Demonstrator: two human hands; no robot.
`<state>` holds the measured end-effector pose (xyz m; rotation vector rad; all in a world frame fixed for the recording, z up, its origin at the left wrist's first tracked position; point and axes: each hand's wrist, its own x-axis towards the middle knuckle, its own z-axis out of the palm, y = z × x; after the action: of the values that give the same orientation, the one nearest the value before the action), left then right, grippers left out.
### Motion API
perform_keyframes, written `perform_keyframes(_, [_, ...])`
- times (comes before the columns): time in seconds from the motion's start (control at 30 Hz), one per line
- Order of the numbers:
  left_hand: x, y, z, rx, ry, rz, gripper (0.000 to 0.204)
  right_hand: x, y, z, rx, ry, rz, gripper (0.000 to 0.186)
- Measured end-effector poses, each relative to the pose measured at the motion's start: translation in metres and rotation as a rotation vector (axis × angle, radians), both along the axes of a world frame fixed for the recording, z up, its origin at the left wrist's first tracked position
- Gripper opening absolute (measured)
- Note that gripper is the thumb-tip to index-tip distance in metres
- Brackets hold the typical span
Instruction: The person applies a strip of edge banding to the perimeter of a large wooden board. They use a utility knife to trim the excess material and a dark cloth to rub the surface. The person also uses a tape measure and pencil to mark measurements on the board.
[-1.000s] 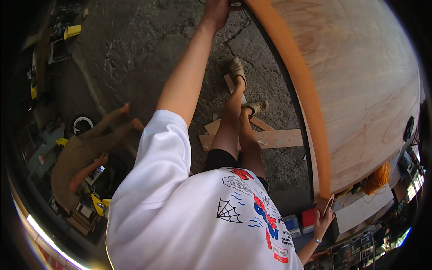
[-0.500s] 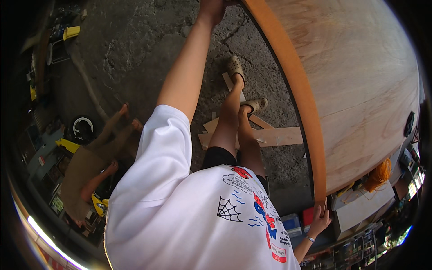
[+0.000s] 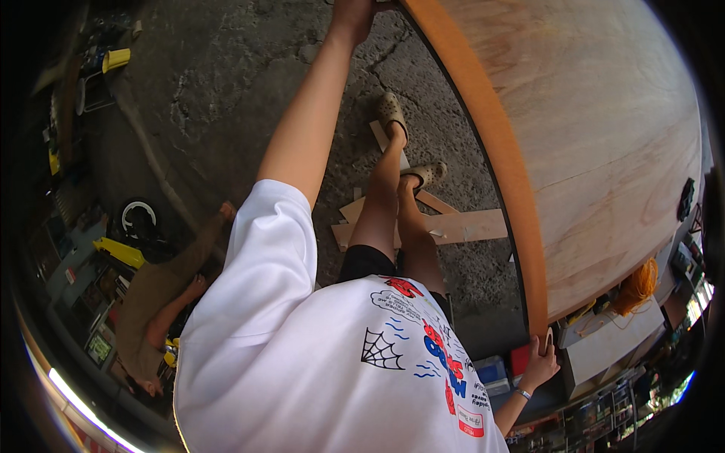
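A large plywood panel (image 3: 604, 128) with a brown edge band (image 3: 495, 128) runs along my right side. My left hand (image 3: 353, 21) is at the far end of that band, its fingers curled at the panel's edge and partly cut off by the top of the picture. At the near end, my right hand (image 3: 540, 368) has its fingers closed around the panel's corner. A thin pale loop-like piece (image 3: 550, 337) shows by those fingertips; what it is I cannot tell.
Pale wood offcuts (image 3: 468, 226) lie on the cracked concrete floor around my clogs (image 3: 429, 175). Orange cord (image 3: 638, 287) hangs past the panel's near side, above a white-topped surface (image 3: 612, 343). A blue bin (image 3: 491, 371) stands below. Another person (image 3: 155, 302) bends over at left.
My hands keep their places on the panel, while the whole view shifts slightly. At left, the other person has moved a little, and only one of their feet shows now.
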<state>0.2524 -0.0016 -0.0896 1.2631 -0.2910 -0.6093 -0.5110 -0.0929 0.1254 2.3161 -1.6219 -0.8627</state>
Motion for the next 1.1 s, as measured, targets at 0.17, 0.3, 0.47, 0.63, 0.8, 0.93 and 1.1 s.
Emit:
perform_keyframes(0.17, [-0.030, -0.001, 0.013, 0.027, -0.042, 0.007, 0.061, 0.001, 0.007, -0.005, -0.029, 0.046, -0.010, 0.060])
perform_keyframes(0.3, [-0.049, -0.001, 0.016, 0.018, -0.076, 0.002, 0.068, 0.009, 0.009, -0.006, -0.018, 0.059, -0.040, 0.060])
perform_keyframes(0.47, [-0.032, 0.010, -0.012, -0.018, -0.133, -0.016, 0.073, -0.040, -0.005, 0.006, 0.182, -0.260, 0.054, 0.054])
perform_keyframes(0.63, [-0.033, 0.005, -0.008, 0.003, -0.123, -0.027, 0.072, -0.044, 0.002, 0.017, 0.170, -0.328, 0.077, 0.052])
perform_keyframes(0.8, [-0.031, 0.005, -0.017, -0.070, -0.136, -0.014, 0.068, -0.015, 0.004, -0.004, -0.005, -0.041, -0.040, 0.060])
perform_keyframes(0.93, [-0.034, 0.003, -0.009, -0.003, -0.088, 0.008, 0.065, -0.010, 0.009, -0.010, -0.020, 0.079, -0.127, 0.063])
perform_keyframes(1.1, [-0.033, 0.001, -0.004, 0.011, -0.077, 0.003, 0.066, -0.036, 0.007, -0.021, -0.127, 0.087, -0.075, 0.065])
